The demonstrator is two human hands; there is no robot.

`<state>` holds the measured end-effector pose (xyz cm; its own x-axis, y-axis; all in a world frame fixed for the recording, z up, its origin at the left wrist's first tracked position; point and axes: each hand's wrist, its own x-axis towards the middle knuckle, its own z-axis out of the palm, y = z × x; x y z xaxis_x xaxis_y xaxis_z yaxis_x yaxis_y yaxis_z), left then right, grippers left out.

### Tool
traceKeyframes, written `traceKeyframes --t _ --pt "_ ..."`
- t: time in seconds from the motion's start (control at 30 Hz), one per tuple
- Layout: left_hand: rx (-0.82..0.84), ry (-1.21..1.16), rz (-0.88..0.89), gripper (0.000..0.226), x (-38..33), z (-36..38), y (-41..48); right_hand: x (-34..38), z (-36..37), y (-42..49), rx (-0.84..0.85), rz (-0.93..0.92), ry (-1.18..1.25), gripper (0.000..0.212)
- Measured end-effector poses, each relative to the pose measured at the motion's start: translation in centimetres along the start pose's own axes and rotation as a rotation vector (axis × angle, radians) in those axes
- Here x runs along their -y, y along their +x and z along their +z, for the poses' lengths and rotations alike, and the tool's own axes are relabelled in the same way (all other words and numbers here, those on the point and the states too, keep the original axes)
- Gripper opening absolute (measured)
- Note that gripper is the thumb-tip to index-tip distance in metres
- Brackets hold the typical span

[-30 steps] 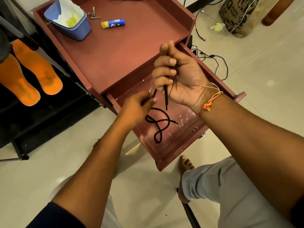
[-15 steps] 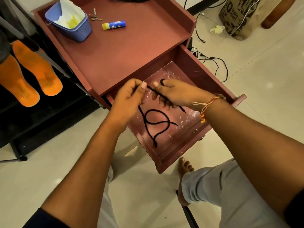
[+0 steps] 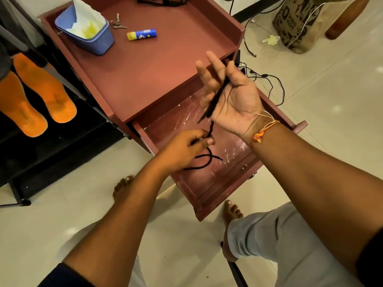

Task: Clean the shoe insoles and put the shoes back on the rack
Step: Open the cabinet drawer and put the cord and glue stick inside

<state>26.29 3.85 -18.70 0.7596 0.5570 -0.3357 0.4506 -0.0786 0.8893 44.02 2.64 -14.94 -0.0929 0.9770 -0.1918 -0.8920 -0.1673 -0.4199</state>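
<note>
Right hand (image 3: 234, 102) has risen, spread, thumb pinning black lace (image 3: 215, 98) — left hand (image 3: 182, 150) pinches it, fingertips hidden.

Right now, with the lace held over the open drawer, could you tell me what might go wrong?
The black shoelace lies across the right hand, whose fingers are straight, so it may slip off. Its loose tail, below the left hand, loops in the drawer and could knot when pulled. The drawer juts out above a bare foot; a knock seems possible.
</note>
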Motion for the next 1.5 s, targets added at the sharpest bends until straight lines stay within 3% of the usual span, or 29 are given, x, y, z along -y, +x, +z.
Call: traceKeyframes --t 0.1,0.17,0.23,0.3,0.4,0.5,0.6,0.7,0.83,0.9,0.97,1.03,1.1,1.2,1.3,1.4,1.5 --pt "0.101 -0.036 0.030 0.019 -0.3 -0.1 -0.4 0.4 -0.8 0.3 -0.264 -0.095 -0.360 0.046" --pt "0.062 -0.090 0.061 0.016 -1.0 -0.9 -0.7 0.4 -1.3 0.3 -0.391 -0.062 -0.900 0.040" --pt "-0.066 -0.152 0.089 0.014 -1.4 -1.8 -0.8 0.0 -1.8 0.2 -0.370 0.030 -1.365 0.037" --pt "-0.233 -0.250 0.112 0.019 -1.3 -2.7 -0.7 -0.5 -1.3 -0.2 -0.318 0.220 -1.464 0.047" --pt "-0.436 -0.369 0.066 0.023 -0.9 -3.2 -0.4 -1.0 0.0 -0.6 -0.230 0.529 -1.303 0.078" --pt "-0.473 -0.332 0.014 0.021 -0.3 -2.9 -0.1 -0.8 0.8 -0.8 -0.069 0.708 -0.849 0.089" --pt "-0.281 -0.256 -0.013 0.027 0.2 -2.0 0.0 -0.3 0.9 -0.6 0.094 0.597 -0.305 0.079" --pt "-0.040 -0.029 -0.007 0.025 0.6 -0.4 0.2 0.1 0.3 -0.1 0.020 0.292 -0.046 0.066" --pt "0.156 0.186 -0.003 0.014 0.6 0.8 0.0 0.6 -0.8 0.4 -0.250 -0.045 -0.095 0.055" --pt "0.175 0.173 0.030 0.013 0.3 0.6 -0.1 0.5 -1.4 0.6 -0.391 -0.087 -0.330 0.050" --pt "0.126 0.090 0.098 0.012 -0.5 0.0 -0.2 0.2 -1.5 0.4 -0.464 -0.005 -0.812 0.041" --pt "-0.013 -0.038 0.137 0.015 -1.1 -1.0 -0.3 -0.4 -1.2 0.0 -0.397 0.180 -1.246 0.037" --pt "-0.208 -0.152 0.146 0.017 -1.1 -2.4 -0.3 -1.1 -0.4 -0.4 -0.295 0.395 -1.360 0.045" --pt "-0.432 -0.229 0.108 0.020 -0.6 -3.4 -0.1 -1.5 0.4 -0.7 -0.203 0.629 -1.205 0.079" --pt "-0.492 -0.262 0.035 0.022 0.1 -3.2 0.3 -1.0 0.9 -0.8 -0.076 0.680 -0.727 0.087" --pt "-0.352 -0.129 0.013 0.025 0.6 -2.5 0.5 -0.1 0.8 -0.7 0.071 0.506 -0.197 0.077" --pt "-0.117 0.076 0.023 0.019 0.6 -1.5 0.4 0.3 0.4 -0.3 0.000 0.190 0.025 0.069"
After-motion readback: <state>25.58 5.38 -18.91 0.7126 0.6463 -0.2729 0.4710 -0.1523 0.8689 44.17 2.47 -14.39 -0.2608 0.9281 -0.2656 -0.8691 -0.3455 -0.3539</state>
